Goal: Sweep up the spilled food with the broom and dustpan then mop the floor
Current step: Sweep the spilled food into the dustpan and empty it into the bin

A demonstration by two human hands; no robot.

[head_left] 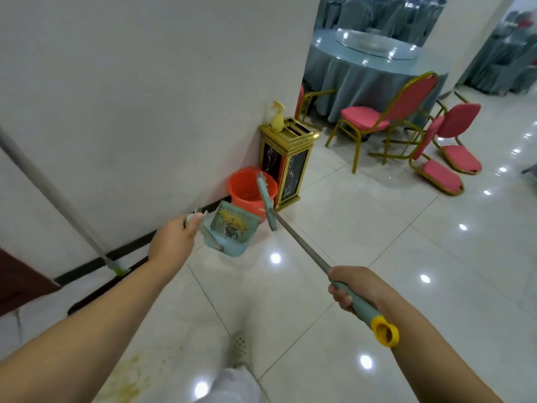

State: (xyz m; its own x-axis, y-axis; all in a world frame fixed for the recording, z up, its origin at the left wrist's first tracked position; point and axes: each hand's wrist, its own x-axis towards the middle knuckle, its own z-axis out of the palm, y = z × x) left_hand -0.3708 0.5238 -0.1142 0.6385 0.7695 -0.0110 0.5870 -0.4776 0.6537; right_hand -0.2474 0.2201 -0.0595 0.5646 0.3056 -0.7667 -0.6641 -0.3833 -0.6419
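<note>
Down by the foot of the white wall, one teal dustpan [232, 231] hangs in the air, carried by the left hand [174, 242], whose fingers are curled tight round the end of its handle. Inside the pan sits one clump of yellow food scraps [234, 222], with a darker bit below it. Just behind the pan stands one orange bucket [247, 190] on the floor, and right beside that, one gold-and-black bin [286, 167] with one pale yellow spray bottle [276, 119] on top.

Over on the other side, the right hand [353, 286] wraps fully round the teal grip of one broom [302, 242], its metal shaft running up and away so the teal head sits over the bucket's rim. A yellow loop caps the handle's near end.

Leaning against the wall at left: one mop [58, 199], green joint low, dark flat head on the tiles. A yellowish smear [130, 379] stains the floor [377, 228] at bottom left, near one pale shoe [239, 347].

Further back, one round table [363, 71] in grey-blue cloth, with at least four pink gold-framed chairs [374, 117] around it, two of them tipped forward.
</note>
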